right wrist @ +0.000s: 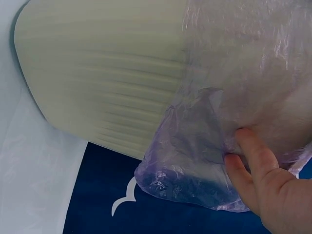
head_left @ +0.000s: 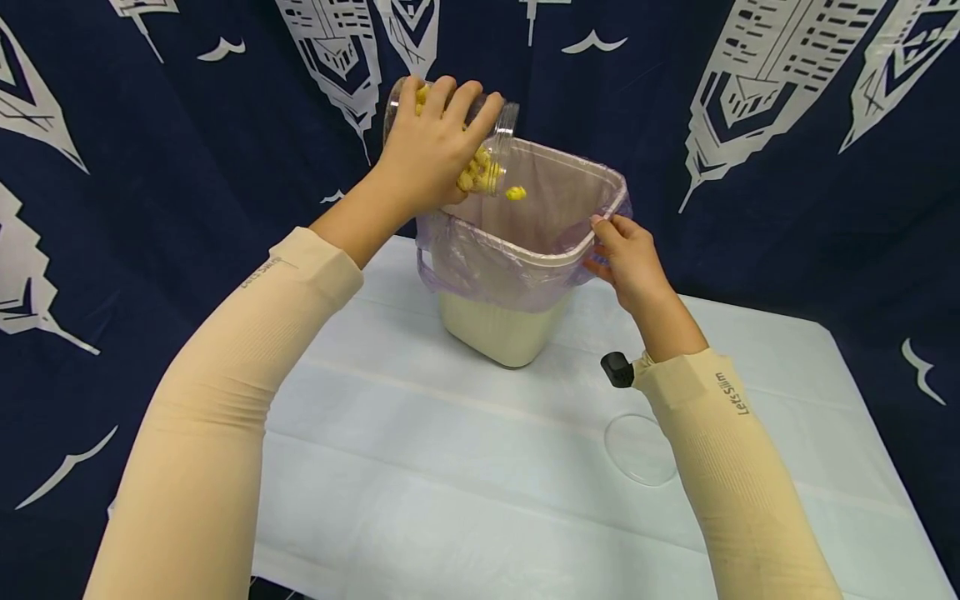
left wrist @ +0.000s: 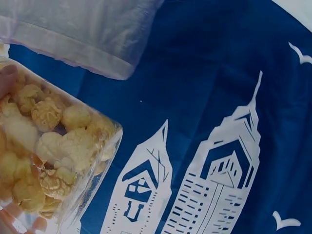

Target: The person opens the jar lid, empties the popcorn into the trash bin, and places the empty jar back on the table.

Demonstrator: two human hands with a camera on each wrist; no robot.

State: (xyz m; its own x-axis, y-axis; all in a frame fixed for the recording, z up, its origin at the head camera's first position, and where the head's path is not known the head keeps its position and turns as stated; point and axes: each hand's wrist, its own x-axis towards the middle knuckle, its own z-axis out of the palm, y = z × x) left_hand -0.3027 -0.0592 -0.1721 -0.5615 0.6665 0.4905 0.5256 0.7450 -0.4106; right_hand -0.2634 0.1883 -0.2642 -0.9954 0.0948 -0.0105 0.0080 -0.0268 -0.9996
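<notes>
My left hand [head_left: 435, 146] grips a clear plastic jar [head_left: 506, 125], tipped on its side with its mouth over the bin's left rim. Yellow popcorn [head_left: 480, 171] lies inside the jar, and one loose piece [head_left: 516, 192] is just outside the mouth. In the left wrist view, popcorn [left wrist: 63, 141] fills much of the jar's visible end. The pale trash bin [head_left: 502, 329] stands upright, lined with a thin purple bag [head_left: 495, 271] folded over its rim. At the right rim, my right hand [head_left: 633, 258] pinches bin and bag, thumb on top, fingers [right wrist: 256, 151] against the bag outside.
A clear round lid [head_left: 640, 450] lies on the white-covered table [head_left: 420, 467], beside the right forearm. Behind the table hangs a dark blue curtain [head_left: 600, 92] with white building and bird prints. A small black device [head_left: 617, 369] sits at the right wrist.
</notes>
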